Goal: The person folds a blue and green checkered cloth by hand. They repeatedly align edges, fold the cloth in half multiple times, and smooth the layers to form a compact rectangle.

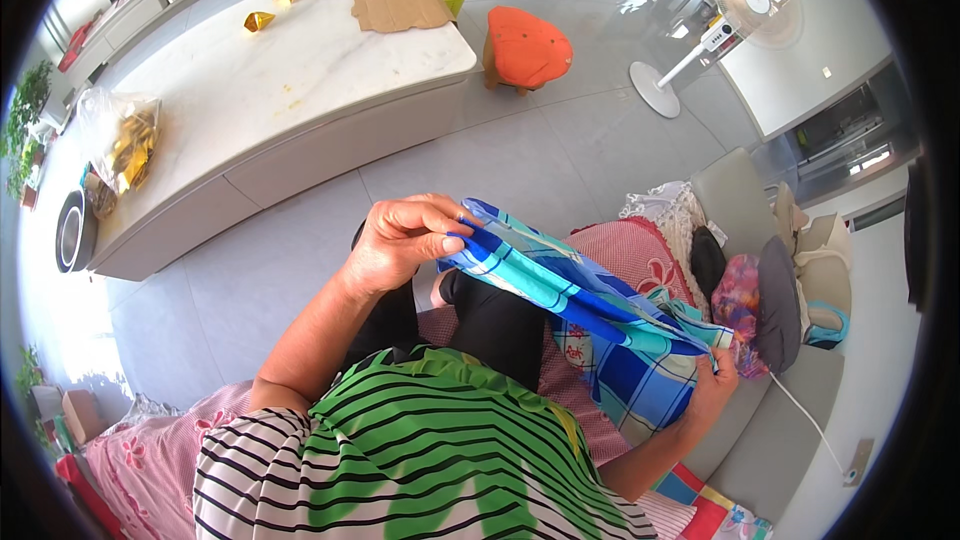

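Note:
A blue, turquoise and white checked cloth (555, 285) is stretched between my two hands, above my lap. My left hand (405, 240) pinches one end between thumb and fingertips. At the other end my right hand (709, 382) grips the edge, and part of the cloth hangs down below it. The upper edge is folded into long layers, with a gap between them. Whether it is a garment or a plain sheet I cannot tell. Beneath it are my legs in black trousers (495, 322) and a pink sofa cover (577, 382).
Ahead stands a marble-topped coffee table (217, 82) with folded gold paper pieces (259, 21), cardboard (401, 4) and a plastic bag (124, 135). An orange-topped stool (529, 49) and a pedestal fan (697, 52) stand beyond. Cushions and clothes (739, 300) are heaped on the sofa at right.

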`<action>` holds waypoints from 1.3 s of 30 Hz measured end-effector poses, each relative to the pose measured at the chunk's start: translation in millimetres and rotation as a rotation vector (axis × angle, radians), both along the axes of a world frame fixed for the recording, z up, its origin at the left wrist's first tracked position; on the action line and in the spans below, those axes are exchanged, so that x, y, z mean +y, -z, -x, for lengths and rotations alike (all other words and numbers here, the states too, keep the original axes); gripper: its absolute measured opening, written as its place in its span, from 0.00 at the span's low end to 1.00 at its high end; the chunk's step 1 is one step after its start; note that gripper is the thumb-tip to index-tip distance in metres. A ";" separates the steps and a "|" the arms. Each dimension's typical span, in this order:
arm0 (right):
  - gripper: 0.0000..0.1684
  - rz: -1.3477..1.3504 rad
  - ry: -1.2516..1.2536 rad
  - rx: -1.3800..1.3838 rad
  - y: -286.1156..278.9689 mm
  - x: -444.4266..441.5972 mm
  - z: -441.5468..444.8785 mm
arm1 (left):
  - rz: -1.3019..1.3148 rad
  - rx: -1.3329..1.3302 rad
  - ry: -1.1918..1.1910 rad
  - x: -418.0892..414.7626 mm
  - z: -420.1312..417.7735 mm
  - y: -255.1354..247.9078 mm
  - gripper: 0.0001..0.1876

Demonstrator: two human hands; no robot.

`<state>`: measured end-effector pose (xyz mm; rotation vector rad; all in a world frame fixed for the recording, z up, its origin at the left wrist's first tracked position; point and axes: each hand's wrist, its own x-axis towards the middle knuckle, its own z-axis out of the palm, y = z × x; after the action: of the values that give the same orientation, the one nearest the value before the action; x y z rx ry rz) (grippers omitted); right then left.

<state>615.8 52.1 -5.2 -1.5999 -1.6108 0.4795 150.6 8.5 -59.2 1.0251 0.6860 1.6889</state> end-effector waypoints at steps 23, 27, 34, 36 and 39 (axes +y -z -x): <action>0.07 0.027 0.000 -0.106 11.6 5.2 -1.1 | -0.121 -0.041 -0.203 7.4 -5.5 -2.6 0.04; 0.08 0.051 0.050 0.021 -0.2 1.3 9.5 | -0.022 -0.053 -0.227 7.9 4.2 7.2 0.03; 0.09 0.044 0.007 0.091 7.1 7.3 2.5 | -0.038 -0.108 -0.238 10.9 3.5 8.3 0.04; 0.08 0.040 0.031 0.022 5.2 6.8 2.9 | -0.038 -0.104 -0.227 8.5 3.5 8.7 0.04; 0.08 0.036 0.028 0.017 7.6 5.7 -0.7 | -0.031 -0.097 -0.229 6.6 -0.5 8.8 0.05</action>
<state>616.4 57.8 -12.8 -1.6388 -1.5739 0.5089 151.1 15.2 -68.0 0.9056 0.7380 1.9396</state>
